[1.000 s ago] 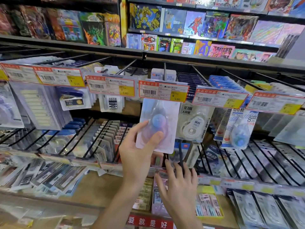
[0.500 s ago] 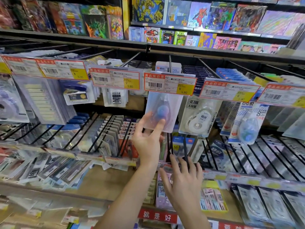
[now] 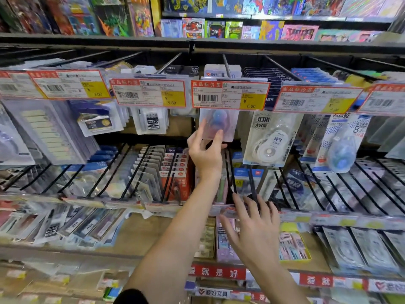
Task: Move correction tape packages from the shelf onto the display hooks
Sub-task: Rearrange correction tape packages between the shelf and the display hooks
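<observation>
Package [image 3: 218, 126] clear, blue tape inside.

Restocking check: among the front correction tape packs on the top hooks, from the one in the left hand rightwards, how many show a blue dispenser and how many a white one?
Blue dispenser: 2, the clear pack pinched by the left hand and the blue-dotted pack
White dispenser: 1, the white pack
Total: 3

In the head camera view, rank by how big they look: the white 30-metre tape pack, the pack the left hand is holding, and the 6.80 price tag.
1. White 30-metre tape pack, clearly largest.
2. 6.80 price tag.
3. Held pack in the left hand; the tag hides its top, so ranks 2 and 3 are unsure.
</observation>
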